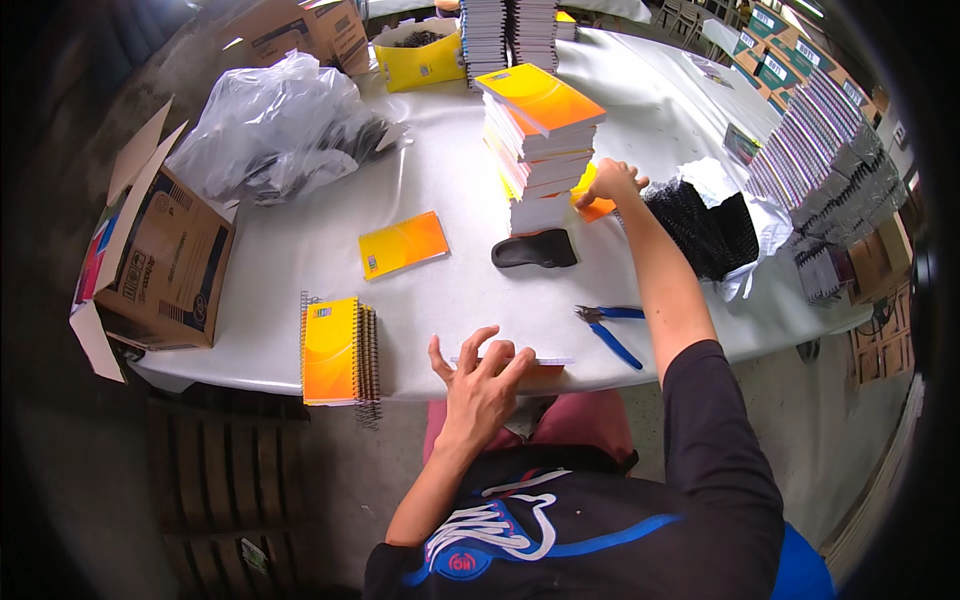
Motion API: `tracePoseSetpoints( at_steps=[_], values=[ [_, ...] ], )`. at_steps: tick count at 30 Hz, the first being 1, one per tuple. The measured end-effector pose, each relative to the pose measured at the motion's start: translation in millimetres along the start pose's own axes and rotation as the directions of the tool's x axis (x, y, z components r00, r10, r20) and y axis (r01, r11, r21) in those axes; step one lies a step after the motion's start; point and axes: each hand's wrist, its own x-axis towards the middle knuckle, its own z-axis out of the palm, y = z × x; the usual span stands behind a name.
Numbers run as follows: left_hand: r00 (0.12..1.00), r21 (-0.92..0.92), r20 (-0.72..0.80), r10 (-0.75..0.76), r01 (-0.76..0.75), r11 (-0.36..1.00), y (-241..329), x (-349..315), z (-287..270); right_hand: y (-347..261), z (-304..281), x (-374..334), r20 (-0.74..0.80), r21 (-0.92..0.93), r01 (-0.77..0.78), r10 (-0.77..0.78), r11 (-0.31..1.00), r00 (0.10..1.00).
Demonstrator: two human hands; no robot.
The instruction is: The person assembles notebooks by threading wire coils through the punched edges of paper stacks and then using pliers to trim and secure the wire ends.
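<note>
At the table's near edge my left hand curls its fingers over a thin orange notebook, seen nearly edge-on and partly hidden by the hand. My right arm reaches forward. My right hand has its fingers apart over a yellow-orange cover piece beside the tall stack of unbound notebooks; its fingertips touch it. Below that stack lies a black, smooth-sided object. A yellow-orange notebook lies flat to the left. Nearer stands a pile of spiral-bound notebooks. Blue-handled cutting pliers rest at right.
An open cardboard box stands at left, beside a clear plastic bag with dark contents. Black spiral coils lie on white wrapping at right. Beyond are stacked spiral notebooks. A yellow box and more stacks stand behind.
</note>
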Motion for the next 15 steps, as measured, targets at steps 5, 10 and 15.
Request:
tracePoseSetpoints(
  at_steps=[5,10,15],
  values=[
    [0.999,-0.072,0.014,0.046,-0.044,0.996,2.9,5.2,-2.2,51.4,-7.5,11.6,-0.524,0.523,0.300,0.023,0.798,0.851],
    [0.999,-0.078,0.001,0.050,-0.049,0.996,3.5,-2.6,-5.7,75.1,7.0,-142.2,-0.892,0.428,0.690,0.152,0.583,0.425],
    [0.999,-0.103,-0.038,0.037,-0.040,0.994,3.7,1.5,-6.8,40.8,74.9,-220.6,-0.613,-0.096,0.809,-0.675,0.580,0.411]
  ],
)
